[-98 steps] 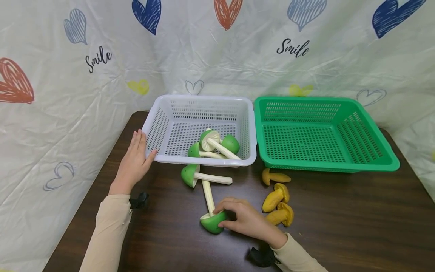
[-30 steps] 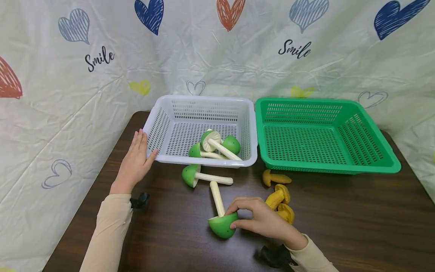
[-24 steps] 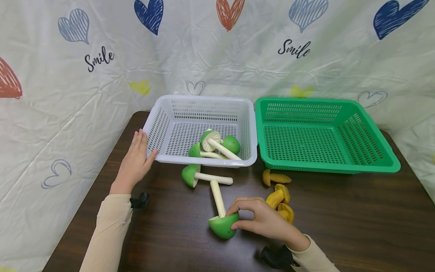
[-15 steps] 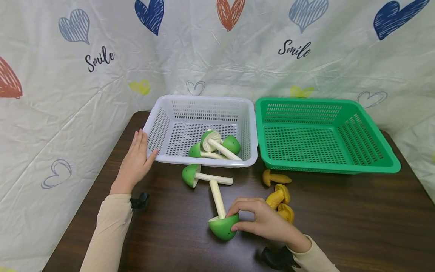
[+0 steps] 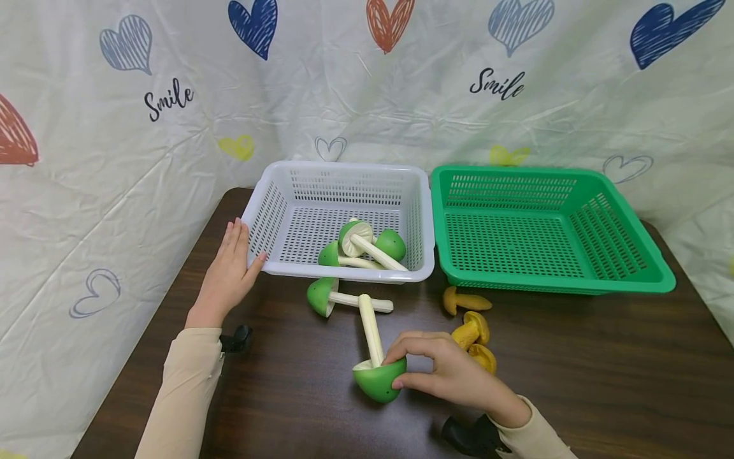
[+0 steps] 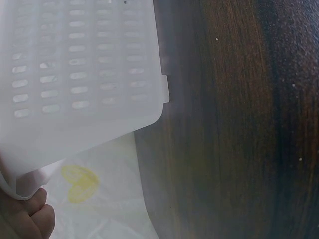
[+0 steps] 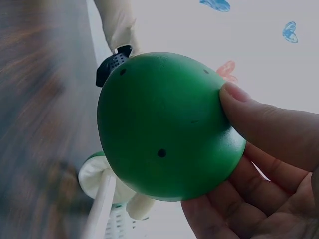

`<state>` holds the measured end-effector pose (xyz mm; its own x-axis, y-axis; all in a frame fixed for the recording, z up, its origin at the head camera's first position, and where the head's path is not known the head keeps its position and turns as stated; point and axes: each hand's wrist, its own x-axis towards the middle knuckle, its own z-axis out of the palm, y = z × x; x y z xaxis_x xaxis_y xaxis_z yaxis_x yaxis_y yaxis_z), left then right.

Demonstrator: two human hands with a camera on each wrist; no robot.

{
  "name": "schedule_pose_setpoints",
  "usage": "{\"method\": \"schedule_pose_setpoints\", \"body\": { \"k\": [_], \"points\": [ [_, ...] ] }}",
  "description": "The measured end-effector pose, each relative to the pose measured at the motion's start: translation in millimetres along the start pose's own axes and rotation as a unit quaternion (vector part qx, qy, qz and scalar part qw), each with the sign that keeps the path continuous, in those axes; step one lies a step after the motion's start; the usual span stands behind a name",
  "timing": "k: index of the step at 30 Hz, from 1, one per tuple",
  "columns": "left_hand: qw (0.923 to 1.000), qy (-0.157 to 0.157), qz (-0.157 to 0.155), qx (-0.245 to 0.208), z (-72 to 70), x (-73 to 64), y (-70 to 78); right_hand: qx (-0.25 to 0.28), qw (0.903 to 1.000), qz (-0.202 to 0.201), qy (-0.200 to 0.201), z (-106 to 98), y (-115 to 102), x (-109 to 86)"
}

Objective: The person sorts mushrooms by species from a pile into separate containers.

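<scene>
My right hand (image 5: 444, 370) pinches the rim of a green-capped toy mushroom (image 5: 378, 382) between thumb and fingers. Its white stem points away from me, and in the right wrist view the spotted cap (image 7: 164, 127) fills the middle. Just behind its stem tip another green mushroom (image 5: 321, 298) lies on the table. My left hand (image 5: 226, 274) rests against the left rim of the white basket (image 5: 344, 273), fingers straight and thumb at the front corner. Several green mushrooms (image 5: 391, 244) lie inside that basket. In the left wrist view, fingertips (image 6: 44, 219) show by the basket's edge.
A green basket (image 5: 550, 280) stands right beside the white one. Yellow-brown toy mushrooms (image 5: 466, 299) lie on the dark table (image 5: 573, 357) right of centre, two partly behind my right hand. A patterned white sheet (image 5: 367, 95) hangs behind.
My right hand has shifted right and drawn the held mushroom with it; lately its stem tip has risen and now overlaps the other mushroom's stem in view. My left hand keeps its place.
</scene>
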<state>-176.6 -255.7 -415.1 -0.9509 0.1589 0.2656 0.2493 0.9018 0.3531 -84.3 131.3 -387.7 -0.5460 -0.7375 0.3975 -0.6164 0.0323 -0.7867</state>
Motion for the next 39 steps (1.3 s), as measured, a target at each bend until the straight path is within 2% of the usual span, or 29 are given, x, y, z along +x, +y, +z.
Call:
{"method": "schedule_pose_setpoints", "body": {
  "k": [11, 24, 29, 36, 39],
  "points": [
    [1.0000, -0.002, -0.002, 0.003, 0.3, -0.2, -0.7, -0.017, 0.9996, -0.023, -0.002, -9.1, -10.1, 5.7],
    [0.9998, -0.015, -0.011, 0.005, -0.8, 0.1, 0.5, -0.066, 0.9941, -0.085, -0.011, -20.6, -15.2, 18.7],
    [0.9998, -0.015, -0.012, 0.005, -1.3, 0.3, 1.4, -0.069, 0.9940, -0.085, -0.009, -23.2, -15.3, 21.6],
    [0.9998, -0.016, -0.013, 0.005, -1.3, 0.2, 1.2, -0.045, 0.9967, -0.067, -0.015, -26.8, -18.9, 24.7],
    [0.9998, -0.015, -0.012, 0.006, -1.0, 0.1, 1.1, -0.043, 0.9963, -0.072, -0.015, -28.1, -20.2, 25.8]
  ]
}}
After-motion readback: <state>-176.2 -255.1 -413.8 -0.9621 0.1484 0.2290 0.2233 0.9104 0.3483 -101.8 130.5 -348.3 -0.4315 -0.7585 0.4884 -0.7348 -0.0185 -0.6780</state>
